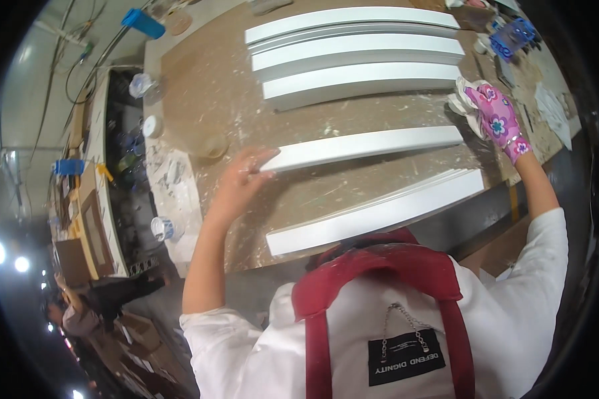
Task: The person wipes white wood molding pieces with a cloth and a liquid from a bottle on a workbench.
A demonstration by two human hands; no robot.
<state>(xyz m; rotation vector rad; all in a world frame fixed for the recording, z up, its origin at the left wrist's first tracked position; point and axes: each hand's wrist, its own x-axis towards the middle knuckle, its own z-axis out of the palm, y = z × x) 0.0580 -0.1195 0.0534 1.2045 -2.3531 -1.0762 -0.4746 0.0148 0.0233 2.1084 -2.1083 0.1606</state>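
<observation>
**Bare hand steadies a white board, gloved hand grips a cloth**

The left hand reaches forward from a bent, bare forearm, fingers spread and pressing on the near-left end of a long white board lying flat on the paint-spattered workbench. More white boards lie beyond it, and another one closer in. To the right, the right hand, in a pink flowered glove, stretches out with its arm nearly straight, closed around a crumpled white cloth at the bench's right side.
</observation>
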